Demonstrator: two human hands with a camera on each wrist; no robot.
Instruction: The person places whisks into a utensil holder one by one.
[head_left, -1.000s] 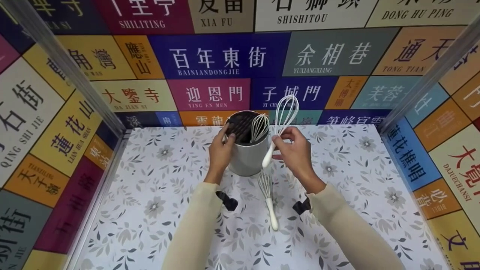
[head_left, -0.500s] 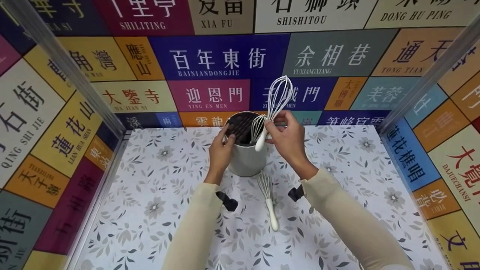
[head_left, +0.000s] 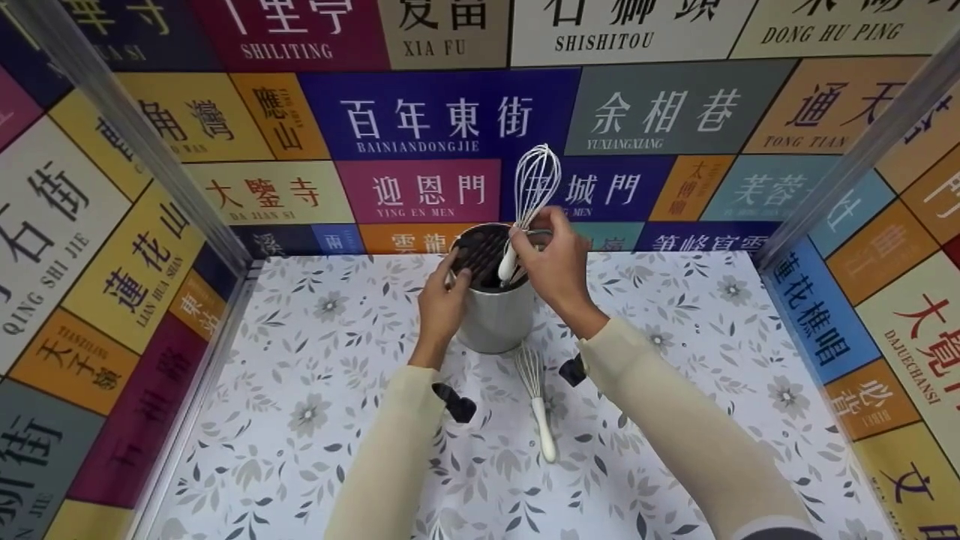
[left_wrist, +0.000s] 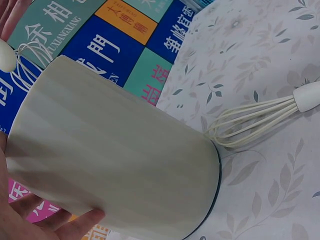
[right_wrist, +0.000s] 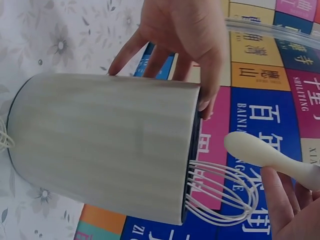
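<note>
Right hand (head_left: pixel 559 259) pinches a white whisk (head_left: pixel 523 219) near its neck, wires up, handle tip down over the canister's mouth. Left hand (head_left: pixel 441 296) grips the canister (head_left: pixel 495 319) at its left side, thumb at the rim. Canister stands upright on a leaf-patterned table (head_left: pixel 330 375). Second whisk (right_wrist: pixel 220 194) inside it, wires poking past the rim. Third whisk (head_left: pixel 538 397) lies in front of the canister, wires toward its base. Sign-covered wall (head_left: pixel 435 112) behind the canister.

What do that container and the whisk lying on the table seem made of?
Container: perhaps coated metal or plastic, satin; its smooth, pale grey surface is opaque with a soft sheen. Whisk: handle likely plastic, smooth and off-white; wires perhaps silicone-coated, showing no metallic glint.
</note>
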